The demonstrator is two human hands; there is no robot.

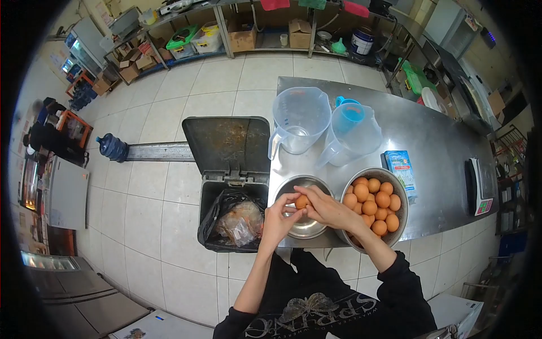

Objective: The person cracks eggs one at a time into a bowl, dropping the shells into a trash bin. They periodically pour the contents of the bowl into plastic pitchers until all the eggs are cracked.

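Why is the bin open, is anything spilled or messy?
Nothing looks spilled. Both hands, left hand and right hand, hold one egg over the small metal bowl. The bin stands open beside them.

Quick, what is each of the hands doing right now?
Left hand: closed on the egg, held over the small steel bowl.
Right hand: fingers closed on the same egg from the other side.
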